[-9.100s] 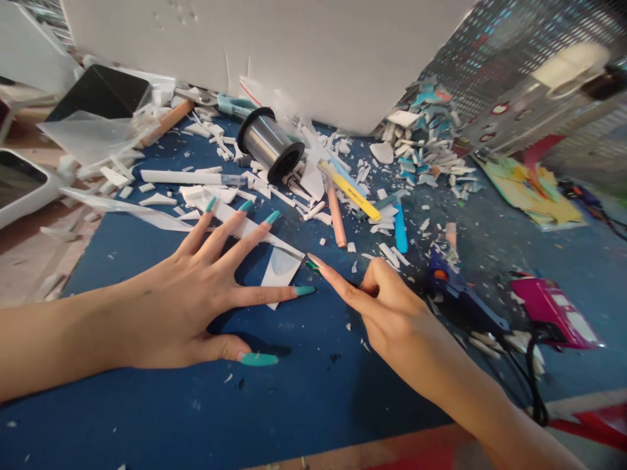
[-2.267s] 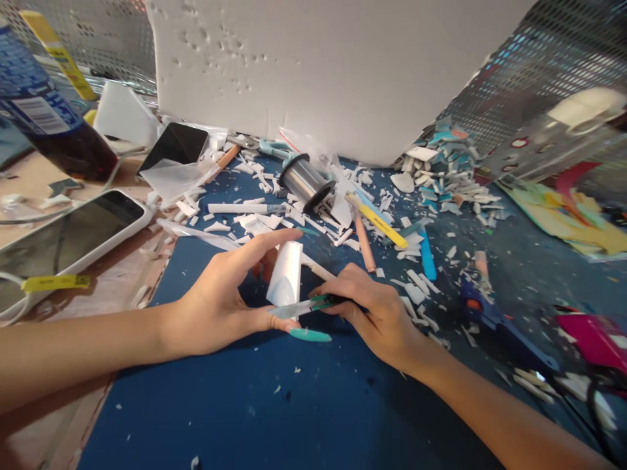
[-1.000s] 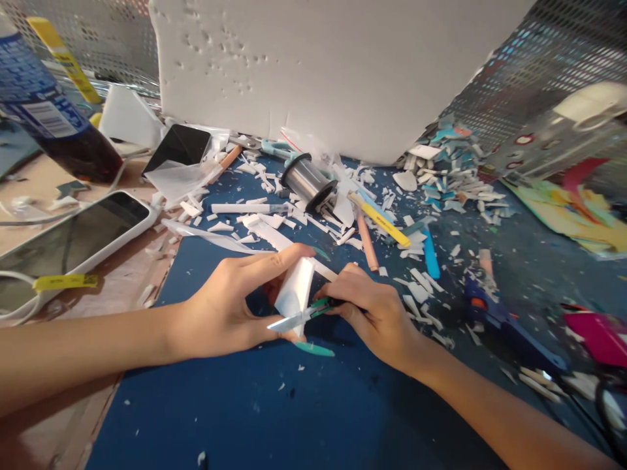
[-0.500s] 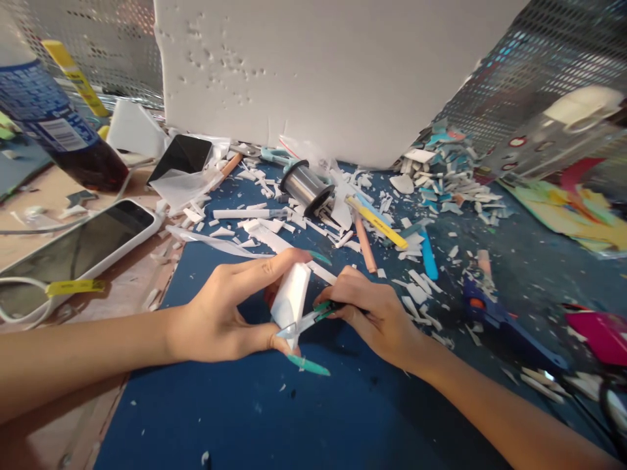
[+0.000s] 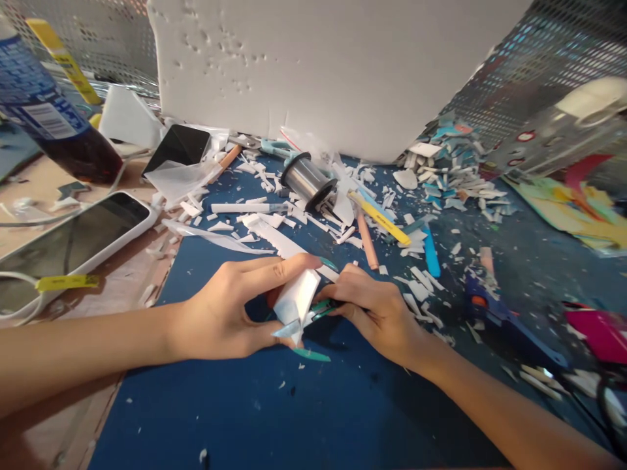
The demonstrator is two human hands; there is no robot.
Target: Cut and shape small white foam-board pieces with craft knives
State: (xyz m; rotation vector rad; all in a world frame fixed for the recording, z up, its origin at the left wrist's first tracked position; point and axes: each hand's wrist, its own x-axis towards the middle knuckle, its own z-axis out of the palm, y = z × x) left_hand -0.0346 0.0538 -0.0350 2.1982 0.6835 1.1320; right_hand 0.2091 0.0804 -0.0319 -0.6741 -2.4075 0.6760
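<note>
My left hand [image 5: 230,307] pinches a small white faceted piece [image 5: 300,292] between thumb and fingers, above the blue mat [image 5: 206,398]. Long green nails show at its fingertips. My right hand [image 5: 375,307] is closed round a small tool, mostly hidden in the fingers, whose pale blade [image 5: 309,318] touches the lower right side of the white piece. A bluish flap [image 5: 288,329] sticks out at the piece's lower end. Behind both hands a long white strip [image 5: 279,240] lies on the mat.
White scraps [image 5: 470,176] are heaped at the back right. A wire spool [image 5: 307,181], a yellow cutter [image 5: 379,219] and a blue tool [image 5: 509,326] lie around. Phone [image 5: 83,241] and bottle [image 5: 53,117] are at the left; a white board [image 5: 313,72] stands behind.
The white piece has turned and tilted slightly in my left hand. The blade shows less and sits closer against it. The view has shifted slightly.
</note>
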